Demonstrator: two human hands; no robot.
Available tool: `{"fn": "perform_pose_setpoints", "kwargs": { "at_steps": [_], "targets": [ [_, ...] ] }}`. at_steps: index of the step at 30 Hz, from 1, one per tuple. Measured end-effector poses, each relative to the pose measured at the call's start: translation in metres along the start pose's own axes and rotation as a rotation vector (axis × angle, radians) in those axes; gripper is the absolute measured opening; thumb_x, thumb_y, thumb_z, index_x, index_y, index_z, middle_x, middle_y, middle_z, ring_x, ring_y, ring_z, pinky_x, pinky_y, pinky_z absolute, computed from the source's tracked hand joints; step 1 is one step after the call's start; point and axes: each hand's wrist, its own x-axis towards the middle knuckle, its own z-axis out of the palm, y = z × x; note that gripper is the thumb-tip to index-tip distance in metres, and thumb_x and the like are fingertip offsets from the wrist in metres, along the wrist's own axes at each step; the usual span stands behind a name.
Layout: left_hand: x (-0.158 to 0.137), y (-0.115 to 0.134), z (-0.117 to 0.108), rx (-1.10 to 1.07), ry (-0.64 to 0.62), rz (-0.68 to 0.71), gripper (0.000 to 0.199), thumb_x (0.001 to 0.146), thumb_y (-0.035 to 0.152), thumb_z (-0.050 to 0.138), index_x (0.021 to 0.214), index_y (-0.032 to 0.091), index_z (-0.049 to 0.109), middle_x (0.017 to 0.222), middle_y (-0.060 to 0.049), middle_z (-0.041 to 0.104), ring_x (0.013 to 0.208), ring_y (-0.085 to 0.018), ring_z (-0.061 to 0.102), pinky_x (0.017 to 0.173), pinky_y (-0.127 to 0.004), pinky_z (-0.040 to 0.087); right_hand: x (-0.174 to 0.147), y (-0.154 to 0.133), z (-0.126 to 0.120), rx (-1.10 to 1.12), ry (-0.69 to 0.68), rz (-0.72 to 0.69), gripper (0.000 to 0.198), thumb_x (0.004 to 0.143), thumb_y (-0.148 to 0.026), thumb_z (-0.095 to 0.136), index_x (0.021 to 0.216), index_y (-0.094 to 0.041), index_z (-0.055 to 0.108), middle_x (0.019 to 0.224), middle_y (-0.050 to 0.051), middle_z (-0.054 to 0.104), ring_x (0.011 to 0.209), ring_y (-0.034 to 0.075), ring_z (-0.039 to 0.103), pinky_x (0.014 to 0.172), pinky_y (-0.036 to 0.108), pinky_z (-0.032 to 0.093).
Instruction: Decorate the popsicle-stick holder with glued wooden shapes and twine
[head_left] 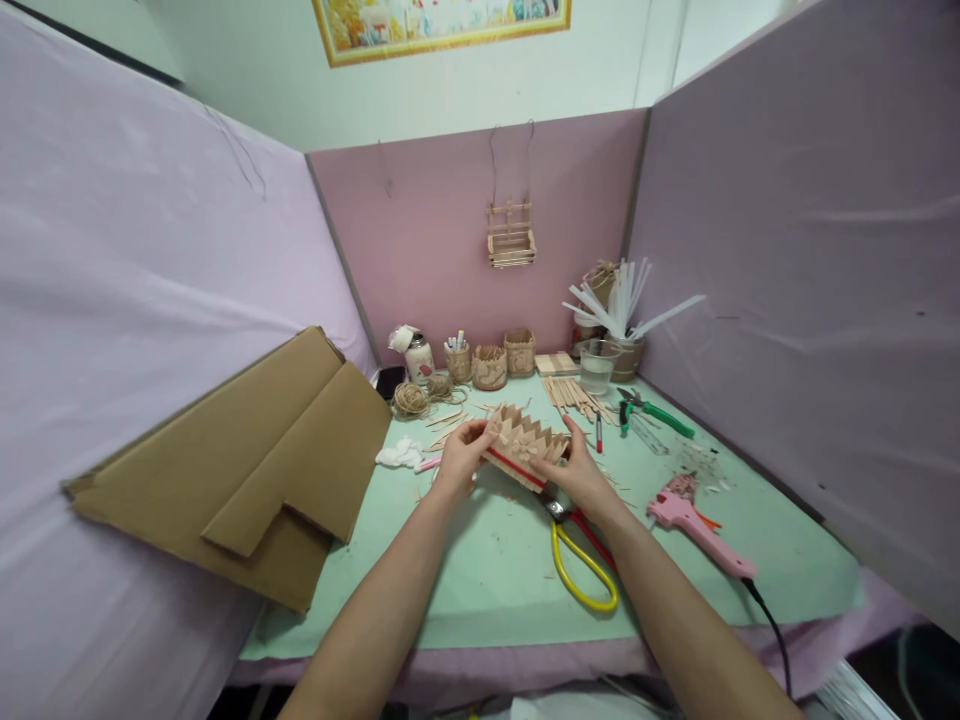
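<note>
Between my two hands, tilted above the table, is a small wooden craft-stick box [523, 440] with a zigzag top edge and a red stripe low on its front. My left hand [468, 452] grips its left end, thumb along the upper edge. At the right end, my right hand [576, 468] holds it with fingers and thumb. Scissors [583, 568] with one yellow and one red handle lie below the box, partly behind my right hand. White crumpled tissue [402, 454] and a pink pen [429, 464] are left of my left hand.
A pink glue gun [697, 528] with a cord and green-handled pliers [657, 412] lie at right. Loose sticks [576, 394], a water cup [598, 368], stick pots [490, 369] and twine [411, 400] stand behind. Folded cardboard [247, 470] leans at left.
</note>
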Motion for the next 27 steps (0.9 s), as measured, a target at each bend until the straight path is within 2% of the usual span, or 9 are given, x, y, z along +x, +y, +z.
{"fn": "perform_pose_setpoints", "kwargs": {
  "at_steps": [7,23,27],
  "targets": [
    [-0.0007,0.0011,0.0004,-0.018,-0.030,-0.006,0.040,0.053,0.036,0.083,0.085,0.017,0.066,0.079,-0.003,0.066,0.078,-0.017,0.061,0.068,-0.027,0.047,-0.0024,-0.0080,-0.0006,0.025,0.011,0.052,0.111,0.063,-0.040,0.078,0.150,-0.023,0.012,0.130,0.013,0.057,0.119,0.026,0.056,0.104,0.046,0.040],
    [0.0003,-0.0009,-0.0006,-0.011,-0.038,0.000,0.043,0.054,0.038,0.083,0.087,0.017,0.066,0.084,-0.004,0.067,0.081,-0.018,0.062,0.069,-0.027,0.048,-0.0007,-0.0065,-0.0017,0.012,0.021,0.038,0.109,0.063,-0.038,0.079,0.150,-0.023,0.014,0.132,0.013,0.056,0.119,0.026,0.056,0.104,0.045,0.041],
    [-0.0009,0.0003,-0.0003,-0.016,-0.073,0.024,0.040,0.056,0.039,0.082,0.087,0.018,0.067,0.088,-0.004,0.068,0.084,-0.018,0.062,0.072,-0.028,0.049,-0.0003,-0.0080,-0.0027,0.012,0.031,0.022,0.109,0.062,-0.038,0.079,0.150,-0.024,0.015,0.132,0.013,0.056,0.119,0.025,0.056,0.105,0.045,0.039]
  ]
}}
